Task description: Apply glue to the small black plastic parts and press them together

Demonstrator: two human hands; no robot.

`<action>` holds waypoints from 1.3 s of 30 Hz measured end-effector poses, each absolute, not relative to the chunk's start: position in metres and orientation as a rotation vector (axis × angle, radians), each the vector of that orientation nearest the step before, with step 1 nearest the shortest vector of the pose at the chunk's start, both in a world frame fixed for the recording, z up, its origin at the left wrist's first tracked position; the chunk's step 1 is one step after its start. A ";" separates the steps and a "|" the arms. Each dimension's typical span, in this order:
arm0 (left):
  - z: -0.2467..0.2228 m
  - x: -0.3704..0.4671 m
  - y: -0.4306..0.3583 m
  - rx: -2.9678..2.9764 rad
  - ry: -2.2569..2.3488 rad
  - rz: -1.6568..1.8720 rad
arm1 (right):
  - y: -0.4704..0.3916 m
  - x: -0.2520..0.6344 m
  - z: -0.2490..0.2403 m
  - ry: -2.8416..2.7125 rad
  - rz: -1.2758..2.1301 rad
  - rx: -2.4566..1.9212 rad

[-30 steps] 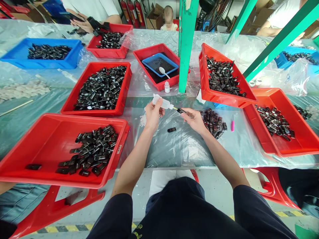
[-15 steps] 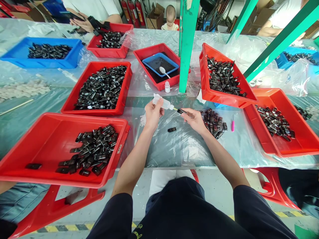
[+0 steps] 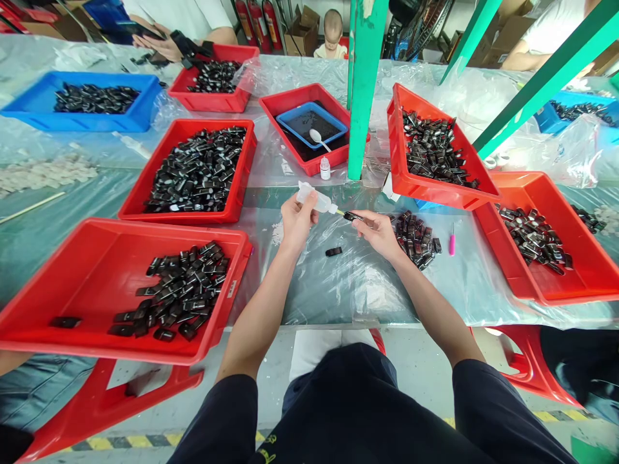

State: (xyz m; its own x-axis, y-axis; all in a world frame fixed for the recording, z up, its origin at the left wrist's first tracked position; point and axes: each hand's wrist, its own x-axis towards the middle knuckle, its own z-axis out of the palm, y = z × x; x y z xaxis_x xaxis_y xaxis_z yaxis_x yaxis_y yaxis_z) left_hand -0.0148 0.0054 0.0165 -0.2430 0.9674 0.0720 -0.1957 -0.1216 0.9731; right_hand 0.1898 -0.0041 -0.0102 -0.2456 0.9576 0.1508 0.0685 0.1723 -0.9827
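My left hand [image 3: 298,221] is closed around a translucent squeeze bottle [image 3: 321,201] with a thin yellowish nozzle tip pointing right. The tip reaches the near end of a small black plastic part [image 3: 351,216]; whether it touches cannot be told. Between thumb and fingers my right hand [image 3: 377,231] pinches that black part. Below the hands a single black piece [image 3: 333,251] lies on the plastic-covered table [image 3: 338,290]. Just right of my right hand is a loose pile of similar black parts [image 3: 416,238], partly hidden by the hand.
Red trays of black parts stand at left [image 3: 120,238] and right [image 3: 556,245]. A small white bottle [image 3: 325,169] is beside a green post [image 3: 362,96]. A pink-handled tool [image 3: 452,243] lies at right. A spoon [image 3: 318,138] rests on a blue tray. Other people sit across the table.
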 end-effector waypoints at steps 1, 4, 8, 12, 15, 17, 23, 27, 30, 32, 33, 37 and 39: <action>0.017 -0.015 0.005 0.997 1.167 1.547 | -0.004 0.190 -0.011 -1.525 1.216 -1.023; 0.016 -0.014 0.005 0.983 1.170 1.542 | -0.003 0.190 -0.012 -1.511 1.249 -0.998; 0.017 -0.014 0.006 0.947 1.169 1.529 | -0.004 0.188 -0.011 -1.459 1.333 -0.945; 0.018 -0.014 0.006 0.927 1.159 1.531 | -0.005 0.187 -0.008 -1.428 1.354 -0.922; 0.018 -0.014 0.006 0.926 1.153 1.541 | -0.006 0.188 -0.007 -1.437 1.327 -0.922; 0.017 -0.014 0.006 0.931 1.152 1.542 | -0.006 0.188 -0.007 -1.459 1.305 -0.933; 0.015 -0.014 0.007 0.925 1.156 1.528 | -0.006 0.189 -0.008 -1.530 1.209 -0.944; 0.018 -0.013 0.006 0.890 1.138 1.532 | -0.004 0.188 -0.009 -1.575 1.134 -0.926; 0.020 -0.013 0.005 0.884 1.135 1.525 | -0.003 0.188 -0.011 -1.582 1.092 -0.916; 0.021 -0.012 0.005 0.881 1.135 1.521 | -0.003 0.188 -0.013 -1.572 1.084 -0.915; 0.021 -0.012 0.005 0.879 1.133 1.521 | -0.003 0.188 -0.013 -1.568 1.085 -0.917; 0.020 -0.012 0.005 0.874 1.112 1.525 | -0.004 0.188 -0.012 -1.563 1.101 -0.925; 0.020 -0.013 0.005 0.872 1.107 1.525 | -0.005 0.188 -0.010 -1.558 1.116 -0.932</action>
State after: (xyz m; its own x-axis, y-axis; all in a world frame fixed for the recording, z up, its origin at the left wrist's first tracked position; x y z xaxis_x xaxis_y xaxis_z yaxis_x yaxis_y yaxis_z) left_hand -0.0125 0.0047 0.0198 -0.2225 0.9749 -0.0081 -0.3100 -0.0629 0.9486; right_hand 0.1879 -0.0051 -0.0097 -0.2381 0.9333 0.2688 0.0458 0.2873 -0.9567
